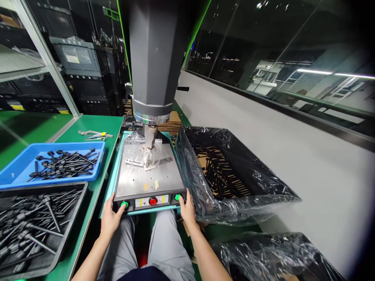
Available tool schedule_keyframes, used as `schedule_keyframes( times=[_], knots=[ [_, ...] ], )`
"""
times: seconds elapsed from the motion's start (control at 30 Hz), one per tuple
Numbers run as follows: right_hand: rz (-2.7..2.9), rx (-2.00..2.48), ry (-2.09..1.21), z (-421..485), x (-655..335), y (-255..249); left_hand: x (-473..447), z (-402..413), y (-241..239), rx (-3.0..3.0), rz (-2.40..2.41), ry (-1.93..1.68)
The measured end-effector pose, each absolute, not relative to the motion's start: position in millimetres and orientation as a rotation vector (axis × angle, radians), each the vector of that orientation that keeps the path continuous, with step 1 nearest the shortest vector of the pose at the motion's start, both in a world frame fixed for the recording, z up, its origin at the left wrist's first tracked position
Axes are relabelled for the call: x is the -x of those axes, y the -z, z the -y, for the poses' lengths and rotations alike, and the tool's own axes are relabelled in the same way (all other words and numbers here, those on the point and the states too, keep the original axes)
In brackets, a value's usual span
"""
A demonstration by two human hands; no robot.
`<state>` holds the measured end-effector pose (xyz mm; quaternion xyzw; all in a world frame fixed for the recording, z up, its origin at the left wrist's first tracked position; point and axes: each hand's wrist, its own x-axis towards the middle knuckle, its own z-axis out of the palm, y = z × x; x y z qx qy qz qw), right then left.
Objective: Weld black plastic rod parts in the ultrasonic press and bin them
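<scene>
A press point(156, 58) with a grey head stands before me, its metal tip down on a small clear plastic fixture point(149, 156) on the steel plate point(129, 182). What lies under the tip is too small to make out. My left hand point(110, 218) is at the base's front left corner, thumb on the left green button point(124, 204), fingers spread along the side. At the right corner, my right hand point(187, 207) has its thumb at the right green button point(177, 197), with fingers stretched up the side. Between them sits a red button point(152, 201).
On the green bench at left, a blue tray point(101, 156) and a black tray point(83, 199) hold black rod-like parts with thick heads. Pliers point(96, 135) lie behind. A plastic-lined black bin point(243, 156) of dark thin parts stands right; another lined bin point(278, 249) sits lower.
</scene>
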<state>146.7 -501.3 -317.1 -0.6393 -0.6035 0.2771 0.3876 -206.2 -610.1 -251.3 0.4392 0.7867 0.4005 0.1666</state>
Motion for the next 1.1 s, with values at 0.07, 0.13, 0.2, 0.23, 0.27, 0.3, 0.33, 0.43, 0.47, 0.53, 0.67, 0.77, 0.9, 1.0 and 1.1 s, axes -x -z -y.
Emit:
schedule_keyframes(
  times=[0.07,0.13,0.2,0.23,0.27,0.3,0.33,0.43,0.47,0.53,0.67,0.77,0.9,1.0,1.1],
  knots=[
    [1.522,1.625,-0.719,501.5,-146.0,318.3,206.0,610.0,253.1,-1.257,-2.245,-1.151],
    [1.513,1.622,-0.732,501.5,-146.0,319.1,206.3,609.6,254.6,-1.259,-2.244,-1.158],
    [1.504,1.616,-0.733,501.6,-146.3,319.5,207.0,609.3,255.8,-1.258,-2.241,-1.161],
    [1.5,1.611,-0.731,501.7,-146.5,319.5,207.4,609.2,256.2,-1.258,-2.24,-1.164],
    [1.497,1.606,-0.727,501.8,-146.6,319.5,207.7,609.1,256.4,-1.26,-2.238,-1.168],
    [1.495,1.601,-0.725,501.8,-146.6,319.5,207.9,609.1,256.4,-1.261,-2.238,-1.172],
    [1.494,1.598,-0.724,501.8,-146.6,319.5,208.0,609.2,256.3,-1.26,-2.238,-1.175],
    [1.493,1.604,-0.732,501.6,-146.7,319.6,207.3,609.4,254.7,-1.248,-2.239,-1.171],
    [1.492,1.608,-0.735,501.6,-146.7,319.6,206.9,609.4,254.0,-1.244,-2.237,-1.168],
    [1.491,1.61,-0.74,501.6,-146.9,319.3,206.3,609.5,252.7,-1.235,-2.231,-1.167],
    [1.493,1.603,-0.755,501.8,-147.3,318.1,206.7,609.0,252.4,-1.216,-2.227,-1.176],
    [1.495,1.603,-0.763,502.1,-147.3,317.3,206.5,609.0,251.2,-1.208,-2.229,-1.17],
    [1.492,1.596,-0.746,503.9,-147.2,318.0,194.6,609.8,236.2,-1.315,-2.351,-1.231],
    [1.481,1.589,-0.755,505.5,-147.6,319.6,174.1,603.8,214.3,-1.545,-2.235,-1.412],
    [1.437,1.579,-0.789,503.9,-149.4,317.4,151.0,584.5,190.3,-1.563,-1.785,-1.427]
  ],
)
